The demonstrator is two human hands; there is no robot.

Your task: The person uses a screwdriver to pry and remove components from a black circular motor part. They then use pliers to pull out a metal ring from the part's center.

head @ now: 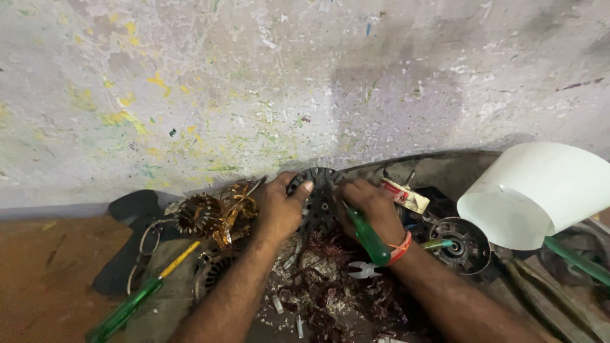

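Stator: round black motor stator stands on edge against the wall, both hands on it, so it's the landmark for everything here.
Left hand: left hand is wrapped over the stator's left rim, thumb pressed flat on top of it.
Right hand: right hand is closed round a green-handled screwdriver, tip poked into the stator's right side. Orange band on that wrist.
Done so far: looks like a good chunk of the old winding is already out. There's a heap of reddish copper wire scraps and bits of pale slot liner right below the stator.
Left to do: can't tell how many slots are full from this angle; my guess is it's not finished.
Nearby: pulled copper coil bundle left of the stator, a second green screwdriver further left and lower, small pliers just below right, a motor end cover to the right, white plastic shade beyond that.
Surface: messy floor, brown bare patch far left.
Room: paint-splattered, scuffed wall directly behind the stator.
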